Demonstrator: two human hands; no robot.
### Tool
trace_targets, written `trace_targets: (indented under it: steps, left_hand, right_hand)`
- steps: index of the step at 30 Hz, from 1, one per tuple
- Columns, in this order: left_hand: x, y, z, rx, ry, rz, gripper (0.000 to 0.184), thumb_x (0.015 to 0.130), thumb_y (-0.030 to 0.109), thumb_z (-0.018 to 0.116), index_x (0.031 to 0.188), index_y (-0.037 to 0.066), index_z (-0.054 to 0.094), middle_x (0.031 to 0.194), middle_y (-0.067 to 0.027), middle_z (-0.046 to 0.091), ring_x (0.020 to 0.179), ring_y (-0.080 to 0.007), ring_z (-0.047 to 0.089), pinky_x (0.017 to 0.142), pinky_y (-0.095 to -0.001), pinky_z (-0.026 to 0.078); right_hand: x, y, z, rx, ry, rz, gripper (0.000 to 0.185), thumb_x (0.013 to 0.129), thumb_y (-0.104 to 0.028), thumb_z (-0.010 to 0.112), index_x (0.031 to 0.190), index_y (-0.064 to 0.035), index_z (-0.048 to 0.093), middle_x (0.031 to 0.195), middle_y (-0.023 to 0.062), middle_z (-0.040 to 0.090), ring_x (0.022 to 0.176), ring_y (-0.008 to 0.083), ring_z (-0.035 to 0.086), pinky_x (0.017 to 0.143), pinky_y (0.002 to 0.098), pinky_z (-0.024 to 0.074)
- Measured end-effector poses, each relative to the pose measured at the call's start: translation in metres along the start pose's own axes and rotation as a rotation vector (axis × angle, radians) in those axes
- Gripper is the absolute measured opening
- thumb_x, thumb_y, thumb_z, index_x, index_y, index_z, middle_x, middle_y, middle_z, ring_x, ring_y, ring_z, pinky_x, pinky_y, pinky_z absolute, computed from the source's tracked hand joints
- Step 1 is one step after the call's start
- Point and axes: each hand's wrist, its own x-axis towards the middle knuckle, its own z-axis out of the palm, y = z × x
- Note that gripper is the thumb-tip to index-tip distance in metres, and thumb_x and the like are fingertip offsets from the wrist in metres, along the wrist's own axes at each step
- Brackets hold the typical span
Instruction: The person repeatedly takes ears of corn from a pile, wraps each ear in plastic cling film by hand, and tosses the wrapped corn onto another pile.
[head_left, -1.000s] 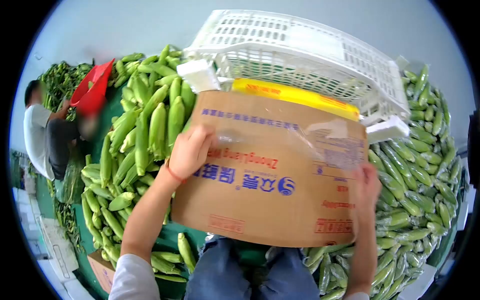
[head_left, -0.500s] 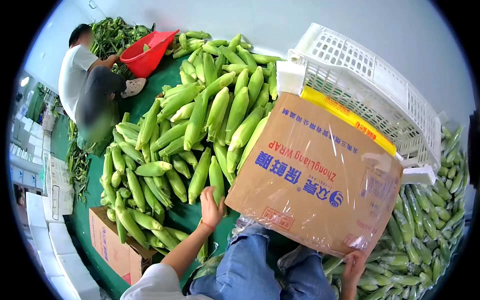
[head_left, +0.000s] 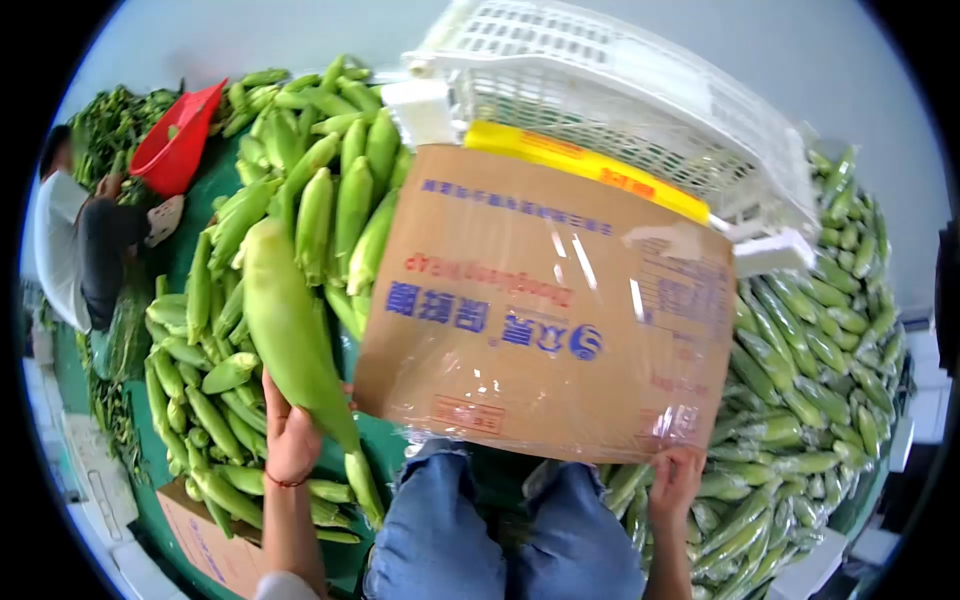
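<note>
My left hand [head_left: 292, 440] is closed round the lower part of a green-husked ear of corn [head_left: 290, 325], held upright to the left of the cardboard box [head_left: 540, 270]. The box lies before my knees, with blue and red print and a shiny sheet of clear plastic film [head_left: 480, 385] over its top. At the box's near right edge, my right hand [head_left: 678, 478] pinches the film's edge; its fingertips are partly hidden. A yellow film-roll box [head_left: 580, 165] runs along the far edge of the cardboard.
Loose corn [head_left: 235, 375] is heaped on the left, film-wrapped corn [head_left: 800, 400] on the right. A white plastic crate [head_left: 620, 85] stands behind the box. A person [head_left: 75, 235] sits at far left by a red basin [head_left: 180, 140]. Another carton [head_left: 205, 540] lies at lower left.
My left hand has taken an ear of corn from the heap and raised it beside the box. My right hand stays at the box's near edge. The view has turned right.
</note>
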Motion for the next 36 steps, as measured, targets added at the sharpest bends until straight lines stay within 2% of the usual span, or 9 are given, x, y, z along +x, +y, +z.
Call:
trace_targets:
  steps: [5,6,9,10,16,23,25,31,36]
  left_hand:
    - [0.044,0.051,0.152,1.155,-0.717,0.981,0.055,0.072,0.025,0.077,0.125,0.027,0.062,0.112,-0.0102,0.061,0.091,-0.0277,0.064,0.073,-0.0360,0.055]
    - [0.048,0.036,0.178,1.144,-0.797,0.961,0.055,0.072,0.025,0.076,0.125,0.027,0.062,0.109,-0.0092,0.063,0.089,-0.0269,0.065,0.072,-0.0361,0.055]
    - [0.065,0.026,0.199,1.190,-0.962,0.753,0.053,0.073,0.026,0.075,0.125,0.026,0.063,0.106,-0.0080,0.064,0.087,-0.0249,0.065,0.070,-0.0375,0.055]
    - [0.068,0.026,0.200,1.210,-1.002,0.653,0.052,0.074,0.026,0.075,0.124,0.026,0.063,0.105,-0.0079,0.065,0.087,-0.0243,0.065,0.070,-0.0382,0.055]
    - [0.041,-0.003,0.163,1.140,-0.351,1.196,0.030,0.080,0.022,0.072,0.110,0.016,0.067,0.103,-0.0057,0.067,0.088,-0.0221,0.067,0.063,-0.0328,0.054]
    - [0.104,0.028,0.104,0.767,-0.122,0.350,0.009,0.082,0.009,0.071,0.086,0.003,0.066,0.081,-0.0136,0.066,0.069,-0.0268,0.065,0.061,-0.0328,0.052]
    - [0.160,0.048,0.150,0.849,-0.252,0.761,0.006,0.086,0.003,0.065,0.082,-0.001,0.062,0.080,-0.0168,0.067,0.068,-0.0249,0.066,0.062,-0.0325,0.052]
    - [0.158,-0.018,0.235,1.459,-0.847,0.706,0.027,0.090,0.028,0.057,0.077,0.007,0.067,0.067,-0.0177,0.065,0.066,-0.0350,0.065,0.062,-0.0443,0.053]
    - [0.027,0.006,0.183,1.290,-0.841,0.516,0.068,0.085,0.043,0.062,0.129,-0.007,0.049,0.127,-0.0246,0.055,0.118,-0.0368,0.054,0.097,-0.0473,0.045]
  right_hand:
    - [0.006,-0.024,-0.022,0.033,-0.192,0.142,0.004,0.088,-0.004,0.061,0.091,-0.0027,0.058,0.083,0.0131,0.062,0.086,0.0305,0.061,0.078,0.0396,0.0470]
    - [0.014,-0.037,-0.053,0.333,-0.326,0.442,0.011,0.089,-0.005,0.062,0.099,-0.0014,0.057,0.095,0.0156,0.065,0.092,0.0277,0.065,0.084,0.0371,0.0488]
    - [0.031,-0.028,-0.052,1.033,-0.120,0.278,0.025,0.088,-0.006,0.065,0.110,0.0000,0.054,0.108,0.0161,0.064,0.104,0.0254,0.063,0.094,0.0380,0.0460]
    - [0.050,-0.035,-0.046,0.720,-0.182,0.086,0.032,0.088,-0.010,0.067,0.114,-0.0002,0.052,0.110,0.0148,0.063,0.107,0.0265,0.061,0.097,0.0397,0.0443]
    - [0.140,-0.054,0.046,-0.162,0.063,-0.396,0.047,0.080,-0.039,0.071,0.109,-0.0039,0.058,0.103,0.0101,0.061,0.095,0.0300,0.059,0.084,0.0412,0.0472]
    - [0.166,-0.050,0.049,-0.130,0.069,-0.523,0.035,0.075,-0.037,0.074,0.093,-0.0083,0.065,0.086,0.0048,0.056,0.077,0.0249,0.059,0.061,0.0361,0.0496]
    - [0.166,-0.048,0.054,-0.085,0.068,-0.531,0.034,0.072,-0.035,0.076,0.091,-0.0081,0.065,0.086,0.0045,0.056,0.075,0.0248,0.059,0.061,0.0357,0.0503]
    - [0.167,-0.053,0.046,-0.147,-0.068,-0.428,0.035,0.082,-0.041,0.068,0.088,-0.0070,0.062,0.082,0.0085,0.060,0.067,0.0308,0.063,0.056,0.0410,0.0519]
    - [0.141,-0.092,0.011,-0.209,-0.704,-0.170,0.048,0.093,-0.052,0.053,0.104,-0.0052,0.054,0.072,0.0158,0.062,0.059,0.0383,0.064,0.052,0.0486,0.0525]
